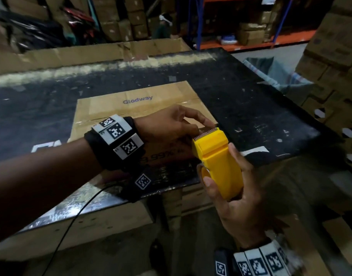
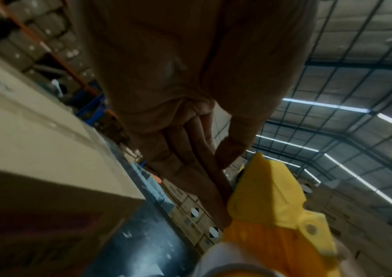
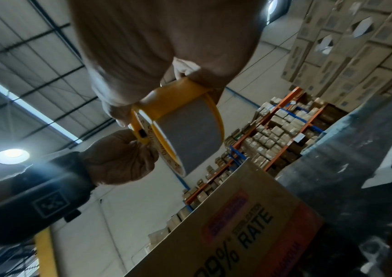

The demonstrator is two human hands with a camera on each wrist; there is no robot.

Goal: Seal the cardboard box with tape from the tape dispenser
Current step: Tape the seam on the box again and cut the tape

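A brown cardboard box (image 1: 135, 104) printed "Glodway" lies on the black table (image 1: 251, 108), its flaps down. My right hand (image 1: 221, 166) grips a yellow tape dispenser (image 1: 213, 144) just off the box's near right corner, serrated blade pointing away. My left hand (image 1: 201, 124) reaches across the box and pinches the tape end at the blade. The left wrist view shows the fingers (image 2: 197, 168) and thumb closing beside the dispenser (image 2: 273, 206). The right wrist view shows the tape roll (image 3: 190, 135) inside the yellow frame, above the box (image 3: 237, 224).
A flattened cardboard sheet (image 1: 103, 52) stands behind the table. Orange and blue shelving (image 1: 251, 40) with cartons fills the back, and stacked boxes (image 1: 334, 56) rise on the right. A black cable (image 1: 75, 218) hangs over the table's near edge. More cartons sit under the table.
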